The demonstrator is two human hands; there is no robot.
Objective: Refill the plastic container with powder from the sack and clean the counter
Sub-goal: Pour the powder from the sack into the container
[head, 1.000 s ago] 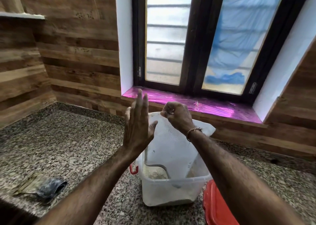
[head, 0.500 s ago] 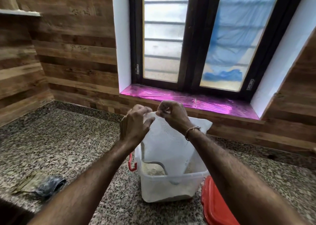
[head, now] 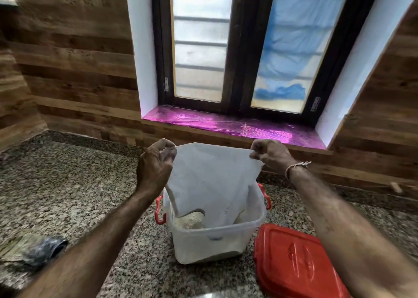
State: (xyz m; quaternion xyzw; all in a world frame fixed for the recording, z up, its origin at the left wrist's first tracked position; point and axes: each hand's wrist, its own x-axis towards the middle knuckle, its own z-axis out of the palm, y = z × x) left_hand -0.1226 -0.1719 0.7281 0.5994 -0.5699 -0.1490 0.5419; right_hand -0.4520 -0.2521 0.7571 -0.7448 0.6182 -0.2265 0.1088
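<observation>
- left hand (head: 156, 162) and right hand (head: 269, 154) each pinch a top corner of the white sack (head: 210, 175);
- sack hangs limp into the clear plastic container (head: 203, 243) on the tabletop (head: 67, 184);
- pale powder (head: 190, 220) lies inside

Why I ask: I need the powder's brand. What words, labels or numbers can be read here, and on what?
No text can be read.
Sack: the white side shows no print.
Red lid: raised mark, too blurred to read.
Window sticker: too small to read.
</observation>
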